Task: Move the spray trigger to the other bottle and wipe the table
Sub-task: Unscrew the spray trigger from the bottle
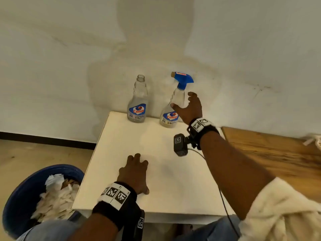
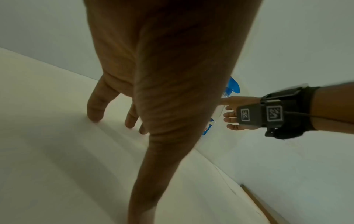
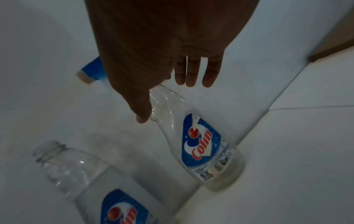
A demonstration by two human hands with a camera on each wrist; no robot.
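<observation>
Two clear Colin bottles stand at the back edge of the white table [image 1: 156,171]. The left bottle [image 1: 138,101] has a bare open neck. The right bottle [image 1: 169,117] carries the blue spray trigger [image 1: 183,80]. My right hand [image 1: 182,101] reaches around that bottle's neck below the trigger, thumb on the left, straight fingers on the right. In the right wrist view the thumb [image 3: 140,110] touches the right bottle's [image 3: 203,144] shoulder and the fingers [image 3: 191,75] stay uncurled. My left hand [image 1: 139,171] rests on the table, fingers spread [image 2: 95,109], holding nothing.
A blue bin [image 1: 20,197] full of crumpled white wipes sits on the floor at the lower left. A wooden surface [image 1: 278,153] adjoins the table on the right. A cream cloth [image 1: 281,214] lies by my right elbow. The wall rises directly behind the bottles.
</observation>
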